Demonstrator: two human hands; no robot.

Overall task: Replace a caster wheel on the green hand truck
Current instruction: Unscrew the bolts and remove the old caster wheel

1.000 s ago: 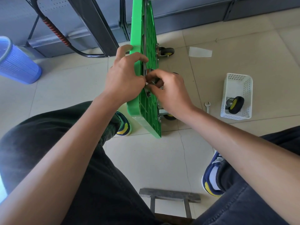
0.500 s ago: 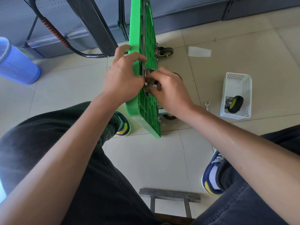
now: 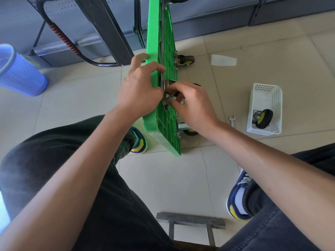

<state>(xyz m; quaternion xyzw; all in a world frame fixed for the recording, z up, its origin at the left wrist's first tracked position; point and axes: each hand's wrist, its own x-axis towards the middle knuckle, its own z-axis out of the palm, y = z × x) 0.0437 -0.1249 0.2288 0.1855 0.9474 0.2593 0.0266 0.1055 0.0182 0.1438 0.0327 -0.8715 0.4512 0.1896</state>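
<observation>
The right hand (image 3: 192, 104) hides the caster plate; the hand truck (image 3: 164, 51) runs past the top edge.

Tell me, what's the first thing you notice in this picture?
The bright green hand truck stands on its edge in the middle, with the left hand gripping its rim and the right hand working at metal hardware. On the right, a white basket holds a spare caster wheel.

Pale beige floor tiles (image 3: 87, 98) spread under bright daylight, with grey metal shelving (image 3: 199, 17) along the wall beyond the hands, a blue ribbed bin (image 3: 20, 73) far to their left, and a paper scrap (image 3: 223, 60) just past them to the right.
</observation>
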